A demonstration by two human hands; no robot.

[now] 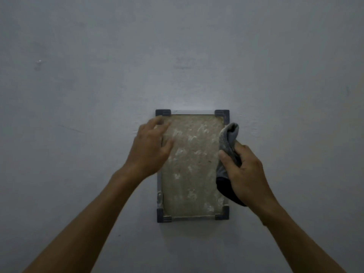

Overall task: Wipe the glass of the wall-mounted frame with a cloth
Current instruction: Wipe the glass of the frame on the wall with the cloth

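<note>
On the wall, my spread left hand (150, 146) braces the frame (222, 114); right hand (245, 174) clutches the cloth (228, 140); pushing hard could unhook it.

No readable text, label, brand, number or sign anywhere: none on the frame (192, 166), none on the cloth (228, 142), none on the wall (98, 75).

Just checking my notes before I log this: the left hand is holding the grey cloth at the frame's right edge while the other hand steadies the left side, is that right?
Not quite: the head view shows the right hand holding the crumpled grey cloth at the right edge of the dusty, dark-cornered wall-mounted frame. The left hand, fingers spread, steadies the left side.
</note>
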